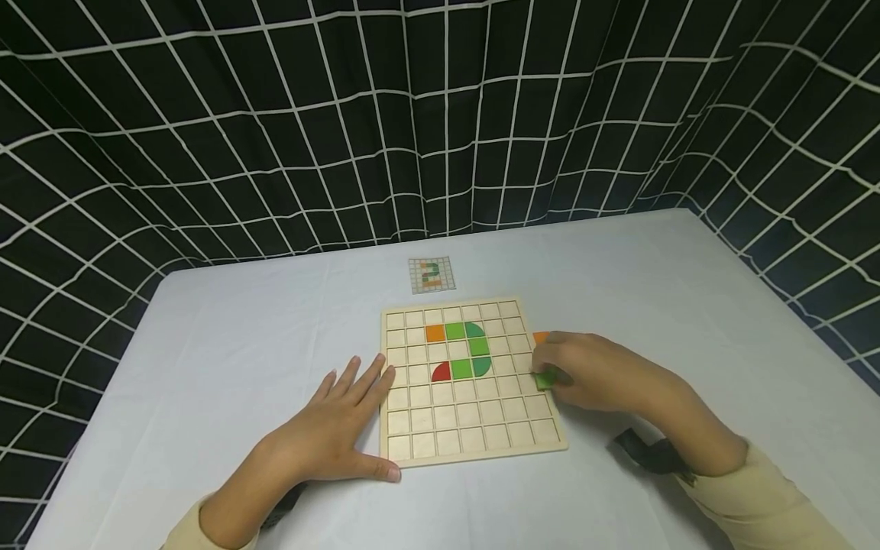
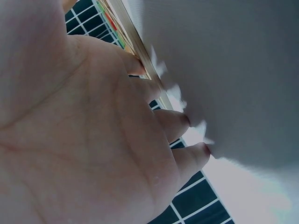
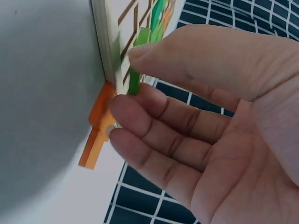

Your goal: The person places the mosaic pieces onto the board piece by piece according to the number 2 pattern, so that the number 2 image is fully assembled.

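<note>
1. Minding the white-clothed desk (image 1: 275, 336), I'd hold the pale wooden gridded board (image 1: 445, 416) square.
2. My left grip (image 1: 326, 431), spread and empty, sits at the board's left edge: a light stop.
3. My right grip (image 1: 584, 370), drawn narrow, pinches the thin green tile (image 1: 545, 380) at the right edge; I'd lift clear of nearby flat orange tiles (image 3: 99, 123).

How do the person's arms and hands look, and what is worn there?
The left hand and right hand are ungloved. The left sleeve and right sleeve are beige. A black strap shows below the right hand, and a dark piece, mostly hidden, below the left.
</note>
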Demonstrator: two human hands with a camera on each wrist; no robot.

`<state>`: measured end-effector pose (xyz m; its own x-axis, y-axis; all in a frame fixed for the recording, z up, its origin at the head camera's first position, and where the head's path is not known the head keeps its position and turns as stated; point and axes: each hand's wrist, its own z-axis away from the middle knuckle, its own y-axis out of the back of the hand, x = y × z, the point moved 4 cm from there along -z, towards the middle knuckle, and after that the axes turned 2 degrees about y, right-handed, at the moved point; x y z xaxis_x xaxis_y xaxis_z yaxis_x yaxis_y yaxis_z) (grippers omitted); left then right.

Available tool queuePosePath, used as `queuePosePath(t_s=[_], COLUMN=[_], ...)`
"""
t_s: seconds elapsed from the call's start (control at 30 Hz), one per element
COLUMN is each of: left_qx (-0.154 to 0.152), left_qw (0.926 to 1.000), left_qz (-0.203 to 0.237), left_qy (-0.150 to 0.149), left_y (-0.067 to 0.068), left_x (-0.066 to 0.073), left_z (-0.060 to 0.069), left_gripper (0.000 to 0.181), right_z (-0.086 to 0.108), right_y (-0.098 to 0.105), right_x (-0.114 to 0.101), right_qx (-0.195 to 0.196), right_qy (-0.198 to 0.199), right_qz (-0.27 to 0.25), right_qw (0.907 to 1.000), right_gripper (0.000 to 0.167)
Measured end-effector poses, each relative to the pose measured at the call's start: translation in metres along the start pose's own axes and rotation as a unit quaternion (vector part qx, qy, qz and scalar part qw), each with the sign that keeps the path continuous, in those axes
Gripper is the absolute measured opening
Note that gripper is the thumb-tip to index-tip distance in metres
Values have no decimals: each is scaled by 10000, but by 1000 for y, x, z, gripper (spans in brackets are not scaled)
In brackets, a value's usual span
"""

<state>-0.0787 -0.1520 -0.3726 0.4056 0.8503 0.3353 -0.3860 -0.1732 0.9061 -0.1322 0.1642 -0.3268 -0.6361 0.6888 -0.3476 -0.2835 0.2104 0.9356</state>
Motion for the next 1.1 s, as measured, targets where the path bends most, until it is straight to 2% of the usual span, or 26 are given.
queuePosePath(t_s=[0.13, 0.7, 0.87, 1.1], left_qx=[6, 7, 24, 11], left_qw=[10000, 10000, 10000, 10000], left_qz=[-15, -42, -38, -65], left_qy=[3, 29, 25, 38], left_y=[0, -1, -1, -1], left_x=[0, -1, -1, -1], left_z=[0, 0, 0, 0], left_gripper=[125, 125, 125, 125], right_z=[-5, -38, -46, -57], right_y=[-2, -17, -19, -22], right_x=[-6, -39, -49, -63], right_qx=[21, -149, -325, -371], right_qy=[287, 1085, 1176, 1333], right_qz=[-18, 232, 210, 328], right_qw=[9996, 9937, 9923, 9898], right_gripper=[29, 21, 17, 14])
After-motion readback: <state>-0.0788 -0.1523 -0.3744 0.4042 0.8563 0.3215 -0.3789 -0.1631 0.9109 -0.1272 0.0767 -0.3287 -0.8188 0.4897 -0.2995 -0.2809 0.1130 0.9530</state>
